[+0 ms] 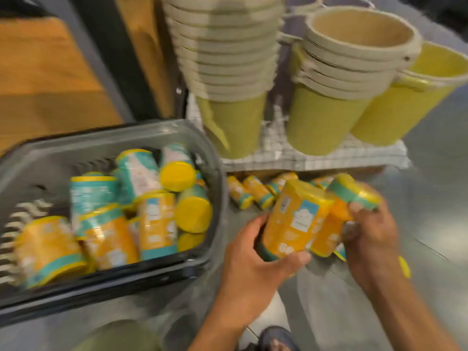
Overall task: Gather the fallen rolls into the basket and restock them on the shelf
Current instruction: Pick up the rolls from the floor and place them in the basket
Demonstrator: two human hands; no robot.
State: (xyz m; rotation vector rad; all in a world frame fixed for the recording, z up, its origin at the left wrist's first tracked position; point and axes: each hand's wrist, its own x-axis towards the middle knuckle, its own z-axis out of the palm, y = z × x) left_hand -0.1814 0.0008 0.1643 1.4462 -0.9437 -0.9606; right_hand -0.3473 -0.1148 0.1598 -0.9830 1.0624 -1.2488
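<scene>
Two rolls in the air at once here, one per hand. The left hand (253, 257) has its fingers (293, 260) wrapped round an orange roll (296, 219). The right hand (372, 239) has its fingers (357, 207) clamped on another roll (354, 191), maybe two, too blurry to say. Both are just right of the grey basket (101, 145), which is already well loaded with the gathered rolls (157, 219).

Tips for this bit, imo: swing the left one over the rim first, since it's the nearer, and lay it down on its side into a gap instead of chucking it on the heap. That pile sits close to the rim at the near end, so a tossed roll could bounce straight back out. Then follow with the right.

Several fallen rolls (258, 195) are lying on the floor (430, 198), tucked against the low platform under the stacked buckets (326, 117), so there's more scooping before any shelf restocking.

Labels: orange wrap, teal band, yellow ends, a white cloud-ish shape on a blue patch. No brand or text readable, everything's smeared.
</scene>
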